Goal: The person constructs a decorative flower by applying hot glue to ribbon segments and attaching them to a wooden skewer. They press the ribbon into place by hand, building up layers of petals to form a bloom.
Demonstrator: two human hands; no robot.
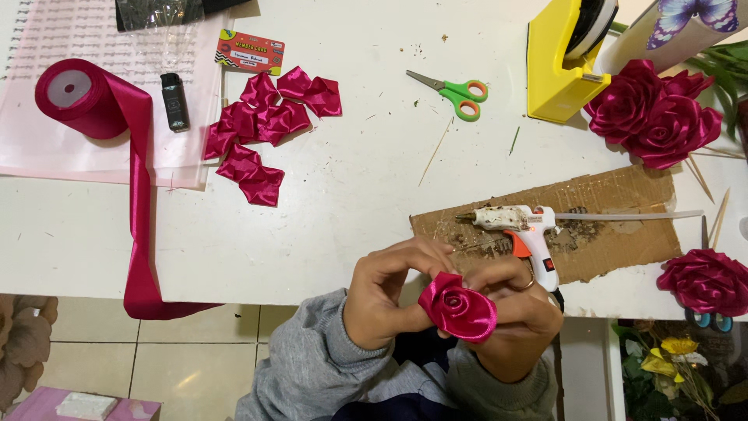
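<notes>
Both hands hold a half-made pink ribbon rose (458,309) just off the near edge of the white surface (343,218). The left hand (383,300) has its grip clamped on the rose's left side, and the right hand (518,316) pinches its right side. A glue gun (520,226) lies on a cardboard sheet (615,210) just beyond them.

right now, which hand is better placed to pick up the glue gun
Probably the right hand: the glue gun lies on the cardboard just beyond it, handle pointing toward it. The left hand is farther off and pinches the ribbon rose, which both hands hold.
</notes>
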